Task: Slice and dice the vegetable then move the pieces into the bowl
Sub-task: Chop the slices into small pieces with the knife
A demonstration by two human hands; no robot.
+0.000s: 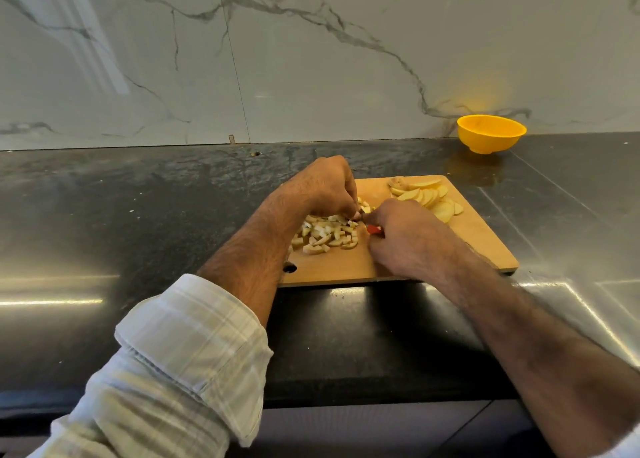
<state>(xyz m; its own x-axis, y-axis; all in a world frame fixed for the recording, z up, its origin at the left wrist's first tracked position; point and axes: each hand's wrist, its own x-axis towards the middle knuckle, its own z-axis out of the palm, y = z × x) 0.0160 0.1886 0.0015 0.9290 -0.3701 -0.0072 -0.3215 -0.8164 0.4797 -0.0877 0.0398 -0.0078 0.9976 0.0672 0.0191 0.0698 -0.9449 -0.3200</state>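
Observation:
A wooden cutting board (481, 239) lies on the dark counter. Pale round vegetable slices (429, 196) are fanned out at its far right. A heap of diced pieces (325, 237) sits at the board's left middle. My left hand (325, 187) is curled over the far side of the heap, its fingertips pinching some pieces against the board. My right hand (405, 236) grips a knife with a red handle (374, 229); the blade is almost wholly hidden between the two hands. A yellow bowl (491, 138) stands far right by the wall.
The dark stone counter (138, 215) stretches left and right of the board, ending at a marble-patterned wall (277, 59). The counter's front edge (363, 398) runs just below the board. A small round hole (289, 268) marks the board's near left corner.

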